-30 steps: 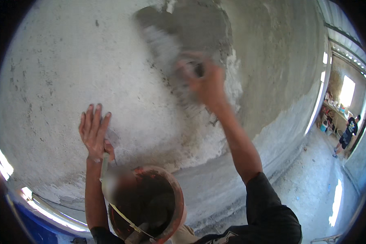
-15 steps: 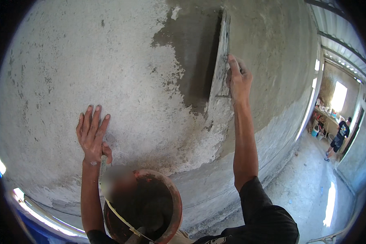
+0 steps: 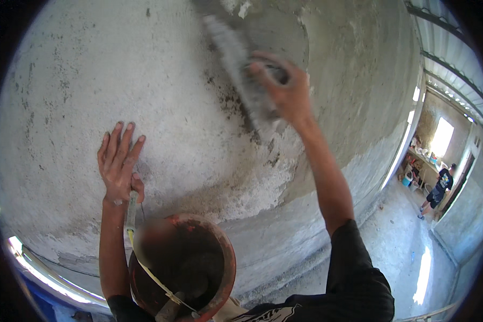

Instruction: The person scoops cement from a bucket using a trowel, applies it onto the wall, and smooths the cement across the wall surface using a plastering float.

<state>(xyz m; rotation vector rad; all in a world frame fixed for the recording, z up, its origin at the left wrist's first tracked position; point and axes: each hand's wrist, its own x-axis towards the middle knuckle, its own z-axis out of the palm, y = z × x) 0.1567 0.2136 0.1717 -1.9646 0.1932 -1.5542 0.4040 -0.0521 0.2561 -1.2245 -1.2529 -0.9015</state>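
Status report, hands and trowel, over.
Right hand gripping trowel, blurred, at wall. Left hand spread on wall, handle at thumb. Bucket below, apart from trowel.

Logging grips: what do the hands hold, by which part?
Right hand: trowel, by its back handle. Left hand: thumb at the bucket handle's grip; whether it holds, unclear.

The pale wall [image 3: 80,70] is matt and rough, pitted and flaking in places, while the darker plaster [image 3: 278,31] has a smoother, damp finish. The trowel [image 3: 235,61], blurred, seems to be dull metal. The bucket [image 3: 228,252] is scuffed reddish plastic, the sleeve [image 3: 350,252] matt black cloth, the roof [image 3: 461,59] ribbed metal.
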